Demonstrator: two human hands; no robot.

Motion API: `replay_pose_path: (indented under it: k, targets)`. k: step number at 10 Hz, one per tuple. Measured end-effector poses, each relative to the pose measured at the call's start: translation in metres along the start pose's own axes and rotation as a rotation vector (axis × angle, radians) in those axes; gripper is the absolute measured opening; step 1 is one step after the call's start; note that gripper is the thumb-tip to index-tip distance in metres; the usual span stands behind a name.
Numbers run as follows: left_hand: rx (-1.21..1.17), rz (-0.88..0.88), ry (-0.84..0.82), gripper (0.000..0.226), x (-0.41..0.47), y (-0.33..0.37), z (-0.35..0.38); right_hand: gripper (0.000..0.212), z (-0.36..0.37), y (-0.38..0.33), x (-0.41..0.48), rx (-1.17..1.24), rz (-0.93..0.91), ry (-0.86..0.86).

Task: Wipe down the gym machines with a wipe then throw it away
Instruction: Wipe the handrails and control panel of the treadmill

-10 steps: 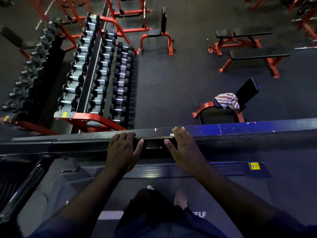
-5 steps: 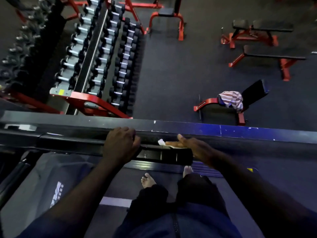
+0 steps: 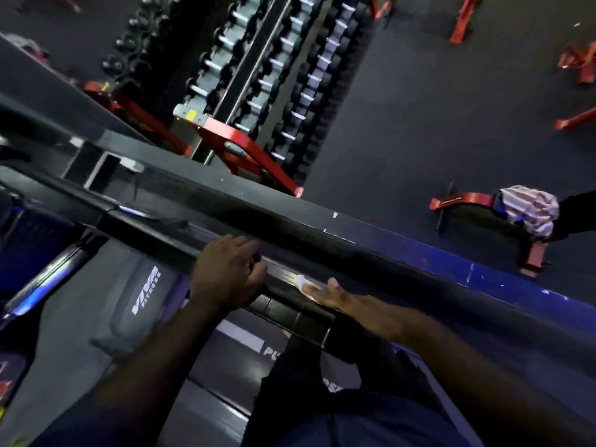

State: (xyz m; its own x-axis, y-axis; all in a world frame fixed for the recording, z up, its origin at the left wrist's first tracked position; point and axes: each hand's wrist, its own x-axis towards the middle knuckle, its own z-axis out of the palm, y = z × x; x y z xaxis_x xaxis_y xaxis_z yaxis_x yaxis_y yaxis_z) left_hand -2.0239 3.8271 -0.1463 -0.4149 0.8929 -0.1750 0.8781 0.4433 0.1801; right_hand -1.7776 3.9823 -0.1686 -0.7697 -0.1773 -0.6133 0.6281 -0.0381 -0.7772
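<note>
At centre frame we record the left hand (image 3: 225,274), fingers curled over the black front rail (image 3: 278,273) of the machine (image 3: 145,285). Just to its right, the right hand (image 3: 345,300) lies flat with straight fingers, pressing the white wipe (image 3: 300,281) onto that rail.

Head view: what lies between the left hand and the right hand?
In the head view: past the left hand, a short bare stretch of rail, then the white wipe poking out from under the right hand's fingertips.
</note>
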Motion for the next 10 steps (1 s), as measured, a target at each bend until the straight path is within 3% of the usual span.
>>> replay_pose_path:
  k: [2, 3, 4, 6, 7, 8, 9, 10]
  targets:
    - [-0.053, -0.045, 0.033, 0.020, -0.001, 0.003, -0.007, 0.083, -0.004, -0.038, 0.006, 0.077, -0.099, -0.261]
    - [-0.073, -0.043, 0.059, 0.020, -0.005, 0.002, -0.006, 0.091, -0.012, -0.039, 0.005, 0.092, -0.103, -0.289]
    - [-0.104, -0.021, 0.105, 0.023, -0.003, -0.001, -0.005, 0.082, -0.006, -0.049, 0.023, 0.120, -0.026, -0.256]
    - [-0.298, -0.227, 0.485, 0.029, -0.013, -0.008, -0.005, 0.066, -0.001, -0.074, 0.031, 0.087, -0.084, -0.249]
    - [-0.243, -0.338, 0.521, 0.025, -0.019, -0.018, -0.004, 0.077, 0.001, -0.081, 0.044, 0.156, -0.046, -0.258]
    - [-0.207, -0.406, 0.511, 0.030, -0.026, -0.040, -0.005, 0.066, 0.006, -0.091, 0.068, 0.381, 0.085, -0.283]
    - [-0.171, -0.409, 0.459, 0.043, -0.035, -0.060, -0.008, 0.066, 0.004, -0.098, 0.078, 0.282, -0.173, -0.174]
    - [-0.217, -0.454, 0.456, 0.050, -0.038, -0.069, -0.005, 0.080, 0.011, -0.099, 0.097, 0.160, -0.215, -0.159]
